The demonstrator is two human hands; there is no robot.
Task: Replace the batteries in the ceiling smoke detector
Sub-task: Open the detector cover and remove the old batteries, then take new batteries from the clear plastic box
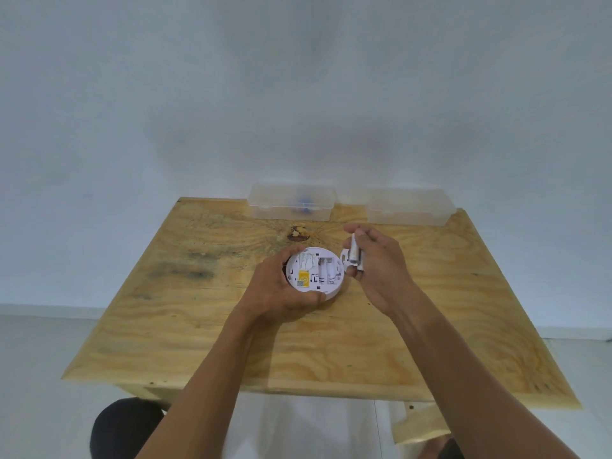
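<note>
1. Your left hand (pixel 278 286) curls its fingers round the smoke detector (pixel 314 272), just above the middle of the plywood table (pixel 165 326).
2. The detector is a round white disc, back side up, with a yellow label and an open battery bay.
3. Your right hand (pixel 377 263) pinches a white battery (pixel 355 248), just right of the detector.
4. 2 clear plastic boxes (pixel 291 202) stand at the far edge.

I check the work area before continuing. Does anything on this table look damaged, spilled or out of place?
Only the wooden table stands out: dark blotchy stains left of the smoke detector and a rough brown knot behind it. The left hand holds the detector; the right hand holds batteries.
</note>
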